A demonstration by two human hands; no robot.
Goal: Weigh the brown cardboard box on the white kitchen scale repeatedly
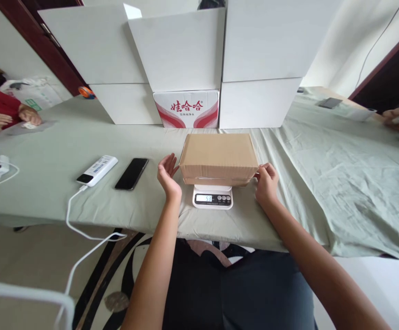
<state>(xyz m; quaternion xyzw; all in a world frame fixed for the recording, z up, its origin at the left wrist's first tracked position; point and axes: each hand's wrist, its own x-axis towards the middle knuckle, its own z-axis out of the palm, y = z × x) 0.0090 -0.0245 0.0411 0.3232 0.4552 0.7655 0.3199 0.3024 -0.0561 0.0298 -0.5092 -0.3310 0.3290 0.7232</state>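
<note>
A brown cardboard box (219,158) rests on a white digital scale (213,205) in front of me. Its display lights up and seems to read 53; the scale's platform is mostly hidden under the box. At the box's left side, my left hand (169,176) is open, palm turned inward and fingers raised, close to the cardboard. My right hand (268,182) is closed at the front right corner, its thumb and curled fingers against the box's edge. The exact fingertip contact there is partly hidden.
Left of the scale lie a black phone (131,173) and a white power bank (98,170) with a cable over the table edge. White panels (257,41) and a red-and-white carton (187,110) stand behind. Other people's hands (29,114) show at far left and right.
</note>
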